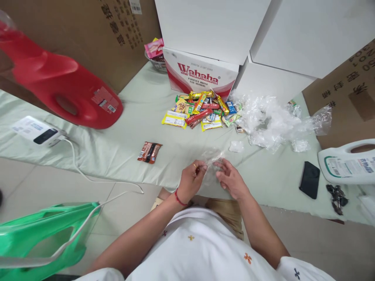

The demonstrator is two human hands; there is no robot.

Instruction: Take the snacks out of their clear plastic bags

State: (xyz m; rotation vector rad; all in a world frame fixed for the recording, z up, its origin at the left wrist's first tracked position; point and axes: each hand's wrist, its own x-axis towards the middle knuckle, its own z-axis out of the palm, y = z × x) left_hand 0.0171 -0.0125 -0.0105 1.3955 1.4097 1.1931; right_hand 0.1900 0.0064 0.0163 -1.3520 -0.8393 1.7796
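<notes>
My left hand (192, 180) pinches a crumpled clear plastic bag (210, 156) between thumb and fingertips, close to the table's front edge. On the bag's other side is my right hand (233, 181), its fingers apart and bent, with the fingertips at the plastic. A small brown-and-red packaged snack (149, 152) lies by itself to the left of my hands. Beyond them, a pile of wrapped snacks (202, 111) in yellow, red, green and blue rests against a Wahaha carton (202, 72). To the right of the pile spreads a heap of clear plastic bags (269, 119).
A small folded clear packet (236, 146) lies near my right hand. On the right are a black phone (309, 180), keys (337, 198) and a white bottle (348, 164). A large red jug (64, 86) and a white device (38, 130) with a cable occupy the left.
</notes>
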